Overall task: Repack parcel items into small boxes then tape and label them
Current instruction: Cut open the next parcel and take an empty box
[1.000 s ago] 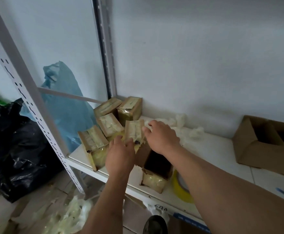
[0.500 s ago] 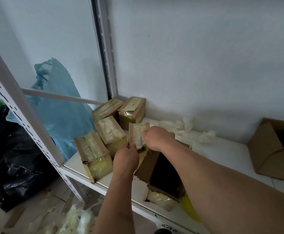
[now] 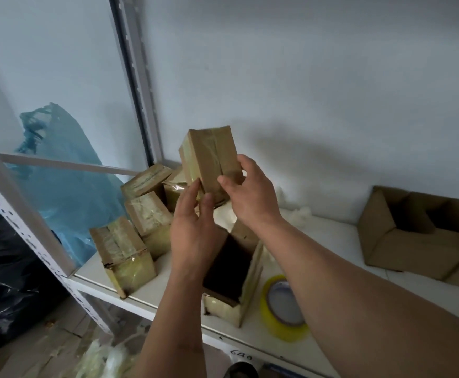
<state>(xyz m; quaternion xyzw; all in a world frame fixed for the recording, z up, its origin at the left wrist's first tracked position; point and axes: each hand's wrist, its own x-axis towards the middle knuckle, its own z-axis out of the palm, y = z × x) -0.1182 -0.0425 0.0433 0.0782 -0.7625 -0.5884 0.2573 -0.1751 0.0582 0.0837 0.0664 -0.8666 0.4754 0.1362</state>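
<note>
On the left end of the white shelf (image 3: 332, 236) sit four taped boxes (image 3: 124, 252), huddled close by the corner post. Above them a taped box (image 3: 209, 156) is held up in the air: the left hand (image 3: 193, 227) touches its lower edge with loose, nearly straight fingers, while the right hand (image 3: 250, 192) grips its side. Beneath the hands stands an open box (image 3: 231, 276), with a yellow tape roll (image 3: 285, 306) just beside it. Further right lies an empty carton (image 3: 419, 236).

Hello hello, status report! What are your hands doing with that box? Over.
Right hand grips taped small box, raised above shelf. Left hand touches its lower corner, fingers straight. Open box below; nothing blocking.
</note>
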